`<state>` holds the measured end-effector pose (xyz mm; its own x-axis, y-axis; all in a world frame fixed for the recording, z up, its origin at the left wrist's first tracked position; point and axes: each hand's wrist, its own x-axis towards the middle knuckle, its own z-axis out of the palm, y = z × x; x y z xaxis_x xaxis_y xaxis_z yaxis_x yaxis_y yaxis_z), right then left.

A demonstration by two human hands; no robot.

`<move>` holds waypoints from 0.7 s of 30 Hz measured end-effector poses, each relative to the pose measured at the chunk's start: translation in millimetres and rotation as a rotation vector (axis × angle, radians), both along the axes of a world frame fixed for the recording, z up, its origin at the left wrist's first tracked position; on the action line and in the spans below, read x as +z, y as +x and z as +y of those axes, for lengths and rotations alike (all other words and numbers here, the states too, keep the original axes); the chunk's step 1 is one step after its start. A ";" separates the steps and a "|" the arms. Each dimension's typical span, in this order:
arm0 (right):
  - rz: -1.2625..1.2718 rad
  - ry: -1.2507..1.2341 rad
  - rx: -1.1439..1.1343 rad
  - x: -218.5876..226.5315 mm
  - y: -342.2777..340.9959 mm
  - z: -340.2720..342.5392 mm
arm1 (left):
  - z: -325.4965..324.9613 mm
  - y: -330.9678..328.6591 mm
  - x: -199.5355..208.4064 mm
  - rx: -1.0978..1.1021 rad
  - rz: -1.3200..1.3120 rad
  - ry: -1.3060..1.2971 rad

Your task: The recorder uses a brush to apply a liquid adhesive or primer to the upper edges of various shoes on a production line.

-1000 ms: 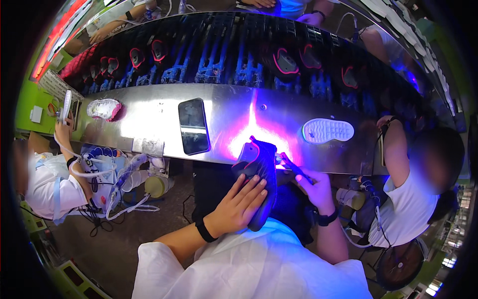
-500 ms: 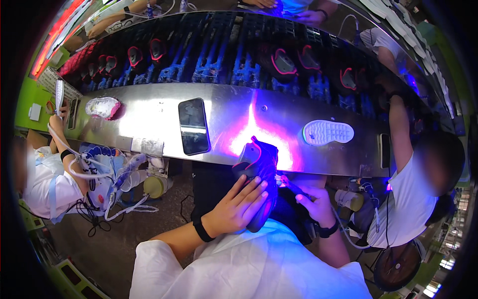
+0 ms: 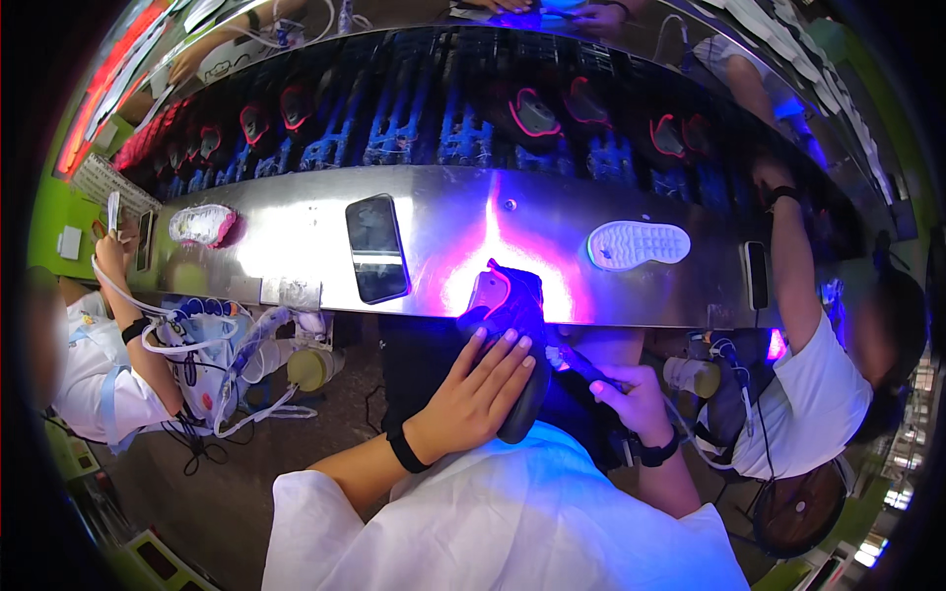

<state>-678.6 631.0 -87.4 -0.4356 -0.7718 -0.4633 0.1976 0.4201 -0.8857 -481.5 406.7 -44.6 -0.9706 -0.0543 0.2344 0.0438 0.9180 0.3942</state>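
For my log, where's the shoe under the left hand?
In the head view, the shoe is just right of centre, by the near edge of the bench, left of the tool in the right hand.

The left hand [image 3: 473,389] lies across a dark shoe [image 3: 518,307] with red trim, 4 fingers showing straight. Right of it, the right hand [image 3: 639,402] grips a dark-handled tool [image 3: 581,365], its tip close beside the shoe. Ahead of both hands runs a metal bench [image 3: 443,192]. A phone [image 3: 377,248] lies ahead and left of the left hand, 1 white sole [image 3: 641,244] ahead of the right. Farther ahead, a track [image 3: 396,138] bears red-trimmed shoe pieces [image 3: 535,113].
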 end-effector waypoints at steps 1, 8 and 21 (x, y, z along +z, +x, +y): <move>0.010 -0.015 0.006 4.8 0.6 2.7 | 1.1 -2.2 0.7 0.002 -0.006 -0.013; 0.096 -0.083 -0.075 9.9 6.4 18.2 | 23.4 -22.9 10.5 0.091 -0.059 -0.006; -0.093 -0.124 -0.180 15.8 10.9 57.7 | 52.6 -76.6 31.6 0.181 -0.152 -0.069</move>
